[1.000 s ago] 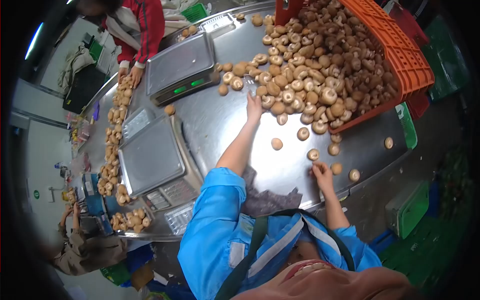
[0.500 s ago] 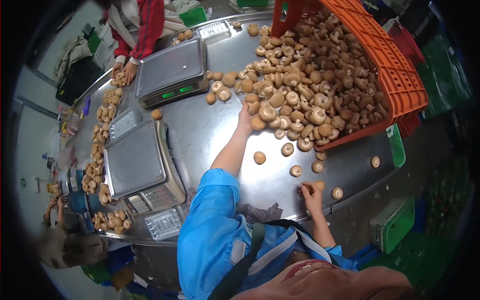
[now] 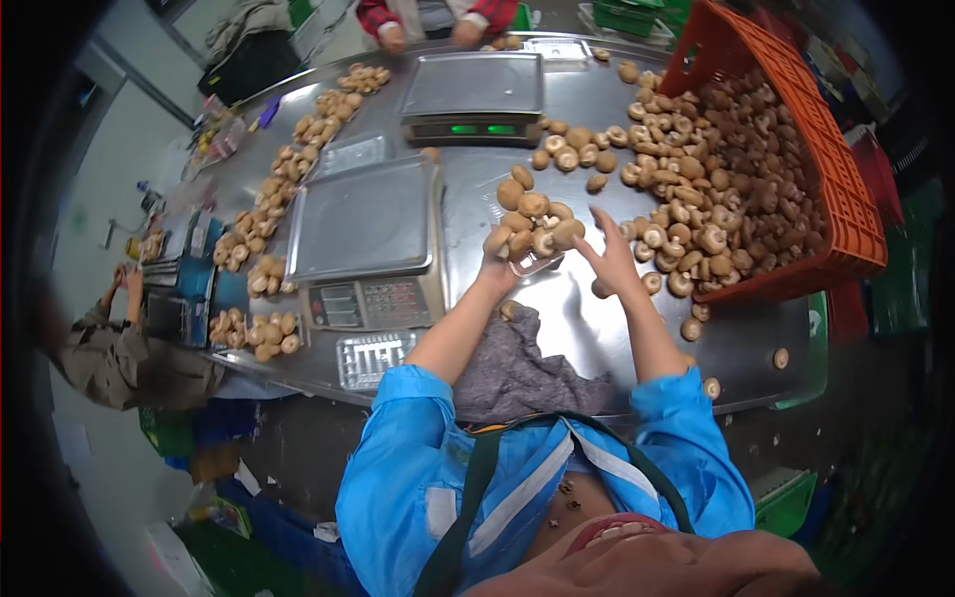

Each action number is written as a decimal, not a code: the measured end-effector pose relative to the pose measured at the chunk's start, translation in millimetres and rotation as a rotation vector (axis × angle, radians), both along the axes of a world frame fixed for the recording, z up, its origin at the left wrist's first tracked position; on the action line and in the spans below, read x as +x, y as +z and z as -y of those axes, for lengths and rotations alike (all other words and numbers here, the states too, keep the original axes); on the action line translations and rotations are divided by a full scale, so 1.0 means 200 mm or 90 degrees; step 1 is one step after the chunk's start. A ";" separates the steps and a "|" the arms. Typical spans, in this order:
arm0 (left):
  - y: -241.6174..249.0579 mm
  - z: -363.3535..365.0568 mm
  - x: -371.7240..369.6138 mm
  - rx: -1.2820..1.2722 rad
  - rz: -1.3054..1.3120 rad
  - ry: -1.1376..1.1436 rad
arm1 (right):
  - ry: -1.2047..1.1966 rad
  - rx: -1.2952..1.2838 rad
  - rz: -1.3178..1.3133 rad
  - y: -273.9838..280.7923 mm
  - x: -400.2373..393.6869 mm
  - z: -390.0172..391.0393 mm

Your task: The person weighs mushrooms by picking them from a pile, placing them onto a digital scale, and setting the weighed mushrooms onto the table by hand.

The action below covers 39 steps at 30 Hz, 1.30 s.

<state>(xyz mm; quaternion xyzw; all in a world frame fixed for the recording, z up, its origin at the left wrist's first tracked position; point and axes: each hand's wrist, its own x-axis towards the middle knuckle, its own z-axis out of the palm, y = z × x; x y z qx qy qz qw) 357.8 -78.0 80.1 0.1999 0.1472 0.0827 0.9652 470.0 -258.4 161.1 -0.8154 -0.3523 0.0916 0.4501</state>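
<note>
My left hand (image 3: 499, 275) grips the near left side of a clear plastic tray (image 3: 538, 265) heaped with brown-capped mushrooms (image 3: 533, 205). My right hand (image 3: 615, 263) is just right of the tray, its thumb and fingers spread apart close to the nearest mushroom. Something brownish shows under its palm, but I cannot make out what it is. Further right, a big pile of loose mushrooms (image 3: 711, 194) spills from a tipped orange crate (image 3: 841, 199) onto the metal table (image 3: 587, 348).
Two weighing scales, a near one (image 3: 363, 221) and a far one (image 3: 473, 85), stand left and beyond. Filled mushroom trays (image 3: 269, 204) line the left edge. An empty clear tray (image 3: 373, 358) and a grey cloth (image 3: 522, 370) lie nearby. Co-workers are at the far side and left.
My left hand has left the pile and now grips a filled tray. My right hand has moved from the near table edge up beside it. The view has swung left.
</note>
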 end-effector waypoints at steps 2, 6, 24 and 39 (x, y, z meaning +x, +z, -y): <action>0.15 -0.01 -0.14 0.042 -0.032 0.040 | 0.071 -0.046 -0.006 0.07 0.03 -0.30; 0.24 -0.16 -0.34 0.116 0.053 0.073 | 0.264 -0.144 -0.124 0.11 0.01 -0.83; 0.35 -1.17 -1.41 0.749 -0.266 -0.088 | 0.348 -0.209 -0.048 0.07 -0.51 -1.84; 0.41 -1.60 -0.58 1.290 -0.079 0.047 | 0.016 -0.059 0.004 -0.10 -0.73 -1.55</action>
